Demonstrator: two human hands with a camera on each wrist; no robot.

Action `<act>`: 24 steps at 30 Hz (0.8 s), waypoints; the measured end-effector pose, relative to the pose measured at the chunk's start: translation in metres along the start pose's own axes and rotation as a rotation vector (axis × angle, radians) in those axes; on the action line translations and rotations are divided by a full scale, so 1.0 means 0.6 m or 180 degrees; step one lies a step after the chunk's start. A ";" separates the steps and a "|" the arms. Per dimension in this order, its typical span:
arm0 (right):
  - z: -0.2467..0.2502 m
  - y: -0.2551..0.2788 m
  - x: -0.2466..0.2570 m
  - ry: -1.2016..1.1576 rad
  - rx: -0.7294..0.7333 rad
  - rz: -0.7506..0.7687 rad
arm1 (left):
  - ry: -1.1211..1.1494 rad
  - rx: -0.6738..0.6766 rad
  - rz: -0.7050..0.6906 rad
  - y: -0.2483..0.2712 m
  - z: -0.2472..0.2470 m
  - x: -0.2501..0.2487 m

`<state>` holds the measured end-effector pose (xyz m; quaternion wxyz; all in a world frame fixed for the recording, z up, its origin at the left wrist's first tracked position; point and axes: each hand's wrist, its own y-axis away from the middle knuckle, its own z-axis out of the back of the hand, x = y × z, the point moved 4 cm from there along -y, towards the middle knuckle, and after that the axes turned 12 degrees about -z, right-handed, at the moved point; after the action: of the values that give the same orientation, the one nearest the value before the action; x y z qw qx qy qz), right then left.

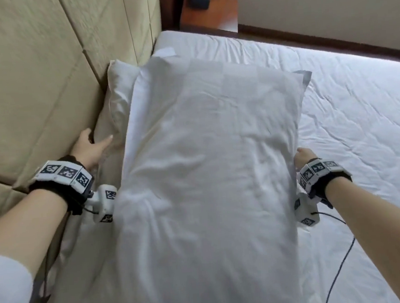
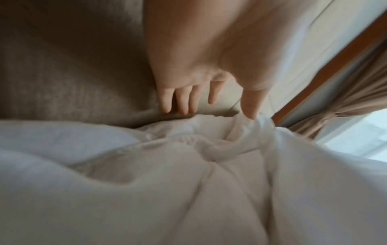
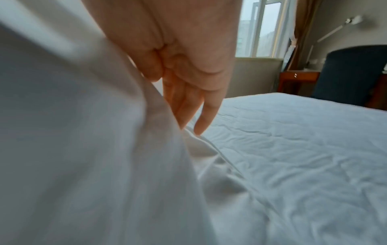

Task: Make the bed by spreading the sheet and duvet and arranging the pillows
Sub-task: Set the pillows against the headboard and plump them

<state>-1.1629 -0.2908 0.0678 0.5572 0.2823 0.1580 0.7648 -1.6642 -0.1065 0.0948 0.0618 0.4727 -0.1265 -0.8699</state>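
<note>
Head cam: big white pillow [image 1: 207, 165] lies on top of a second pillow [image 1: 120, 90] by the padded headboard [image 1: 32, 76], over the duvet [image 1: 359, 115]. Left hand [image 1: 91, 148] at the pillow's headboard side, right hand [image 1: 302, 156] at its opposite edge.

Left wrist cam: fingers [image 2: 182, 101] straight & relaxed, tips in the gap btw headboard and bedding, holding nothing.

Right wrist cam: fingers [image 3: 184, 102] extended flat along the pillow's side, thumb folded in, no grip.

Pillow looks light, soft, floppy; prob best taken by both long edges, w/ support underneath.
</note>
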 end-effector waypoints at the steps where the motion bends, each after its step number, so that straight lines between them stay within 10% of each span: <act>1: 0.001 0.019 -0.010 -0.0199 0.0148 0.0027 | 0.0084 -0.0001 -0.0117 0.005 0.002 -0.011; 7: -0.002 0.112 -0.069 -0.0706 0.0487 0.0261 | 0.0540 0.0424 -0.0674 0.079 -0.025 -0.094; 12: -0.032 0.209 -0.010 -0.0018 0.0410 0.1499 | 0.0003 0.1113 -0.0977 0.161 -0.086 -0.098; 24: -0.150 0.214 0.014 0.0894 0.0616 0.1164 | -0.1449 0.1201 -0.0611 0.143 -0.161 0.040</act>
<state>-1.3175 -0.3185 0.0702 0.3525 0.2492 0.2527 0.8659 -1.5975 -0.2098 0.0491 -0.1394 0.2786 -0.2512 -0.9164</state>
